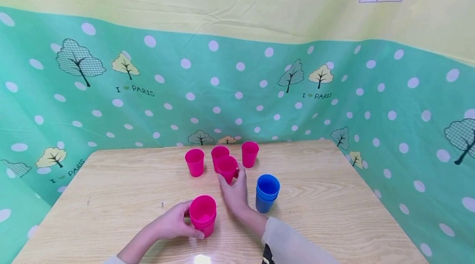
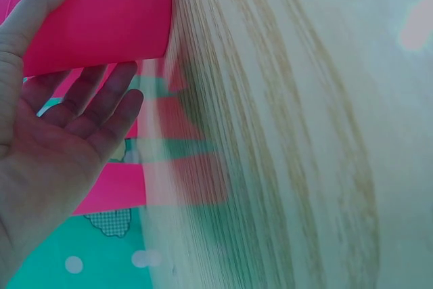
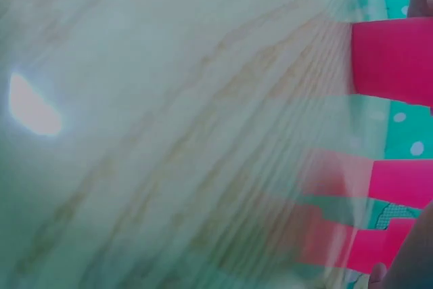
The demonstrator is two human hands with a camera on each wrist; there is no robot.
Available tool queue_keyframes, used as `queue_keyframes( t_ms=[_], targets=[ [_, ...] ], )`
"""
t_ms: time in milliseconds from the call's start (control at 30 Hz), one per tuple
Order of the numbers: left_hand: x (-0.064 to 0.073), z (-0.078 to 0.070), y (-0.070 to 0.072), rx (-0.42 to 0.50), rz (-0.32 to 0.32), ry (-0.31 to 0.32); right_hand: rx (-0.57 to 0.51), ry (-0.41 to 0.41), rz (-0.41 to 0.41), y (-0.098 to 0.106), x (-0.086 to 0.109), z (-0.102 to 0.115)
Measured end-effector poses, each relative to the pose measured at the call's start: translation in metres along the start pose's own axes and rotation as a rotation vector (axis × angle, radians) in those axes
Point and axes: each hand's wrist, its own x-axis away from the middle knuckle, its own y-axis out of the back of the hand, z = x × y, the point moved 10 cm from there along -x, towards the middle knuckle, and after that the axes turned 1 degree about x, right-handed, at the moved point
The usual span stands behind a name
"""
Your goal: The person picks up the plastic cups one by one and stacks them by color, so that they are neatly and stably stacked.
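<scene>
Near the front of the table, my left hand (image 1: 174,222) grips an upright stack of pink cups (image 1: 203,214). The left wrist view shows the thumb on one side of this stack (image 2: 101,25) and the fingers on the other. Farther forward, my right hand (image 1: 236,192) holds a single pink cup (image 1: 227,166) between thumb and fingers. Right behind it stands another pink cup (image 1: 219,154), partly hidden. One pink cup (image 1: 194,163) stands to its left and one pink cup (image 1: 250,154) to its right. Only a bit of the right hand (image 3: 413,255) shows in the right wrist view.
A stack of blue cups (image 1: 267,194) stands upright just right of my right forearm. The light wooden table (image 1: 122,198) is glossy and reflects the cups. A green and yellow printed cloth (image 1: 167,78) hangs behind it and along its sides.
</scene>
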Motion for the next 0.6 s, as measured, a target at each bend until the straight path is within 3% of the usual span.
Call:
queue_keyframes(
  t_ms=[367,600],
  targets=[
    [0.0,0.001,0.0,-0.002,-0.001,0.01,-0.024,0.044,0.139,-0.009,0.009,0.025],
    [0.001,0.001,0.0,0.006,0.003,0.008,0.018,0.076,0.21,-0.012,0.015,0.039]
  ],
)
